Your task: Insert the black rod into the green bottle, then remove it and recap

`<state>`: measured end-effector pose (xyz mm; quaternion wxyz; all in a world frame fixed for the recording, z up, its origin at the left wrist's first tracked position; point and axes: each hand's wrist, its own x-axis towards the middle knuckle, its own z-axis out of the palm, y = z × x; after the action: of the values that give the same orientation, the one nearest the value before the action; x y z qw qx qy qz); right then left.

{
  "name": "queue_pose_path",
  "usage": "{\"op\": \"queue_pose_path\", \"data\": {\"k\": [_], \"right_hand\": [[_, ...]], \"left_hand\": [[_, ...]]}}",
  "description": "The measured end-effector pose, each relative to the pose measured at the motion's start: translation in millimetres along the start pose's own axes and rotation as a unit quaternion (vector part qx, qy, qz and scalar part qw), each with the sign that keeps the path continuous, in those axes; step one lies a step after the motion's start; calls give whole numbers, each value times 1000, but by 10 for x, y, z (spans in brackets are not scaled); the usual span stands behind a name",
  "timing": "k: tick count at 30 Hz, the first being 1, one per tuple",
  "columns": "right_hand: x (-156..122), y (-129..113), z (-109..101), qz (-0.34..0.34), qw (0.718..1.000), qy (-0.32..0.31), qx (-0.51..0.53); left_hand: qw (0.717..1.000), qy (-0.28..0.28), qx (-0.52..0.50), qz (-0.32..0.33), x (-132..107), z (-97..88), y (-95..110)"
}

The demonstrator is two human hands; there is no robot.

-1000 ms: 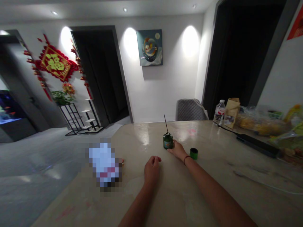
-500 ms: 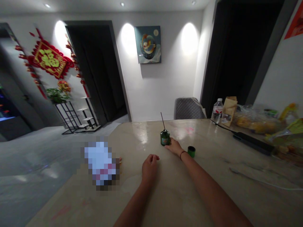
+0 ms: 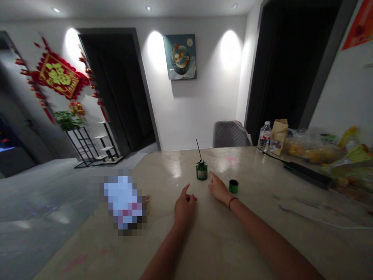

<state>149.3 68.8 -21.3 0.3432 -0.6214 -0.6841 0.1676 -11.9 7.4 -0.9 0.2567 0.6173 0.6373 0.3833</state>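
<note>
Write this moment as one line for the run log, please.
left hand: empty, on counter | right hand: empty, beside green bottle | green cap: right of bottle

Bare forearms [image 3: 262, 237], with a thin dark cord bracelet [image 3: 232, 202] on the right wrist [image 3: 227, 198].

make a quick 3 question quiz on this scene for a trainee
1. Multiple choice: what is nearest the small green cap? A) the left hand B) the right hand C) the plastic water bottle
2. True or false: the cap stands to the right of the green bottle on the counter.
3. Fill in the blank: the dark band is on the ____ wrist.

Key: 1 B; 2 true; 3 right
</note>
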Motion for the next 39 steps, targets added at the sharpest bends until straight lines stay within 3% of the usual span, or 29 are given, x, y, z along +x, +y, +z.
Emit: {"op": "queue_pose_path", "data": {"k": [4,10,21,39], "right_hand": [[-52,45,-45,11,1000,-16,22],[38,-48,54,24,1000,14,-8],[339,-290,269,163,978,74,-108],[335,-180,211,126,987,10,-102]], "left_hand": [[1000,-2,13,0,-8,-4,12],[1000,-4,17,11,8,17,-30],[1000,-5,-17,14,-20,9,-17],[1000,-18,0,20,0,26,-47]]}}
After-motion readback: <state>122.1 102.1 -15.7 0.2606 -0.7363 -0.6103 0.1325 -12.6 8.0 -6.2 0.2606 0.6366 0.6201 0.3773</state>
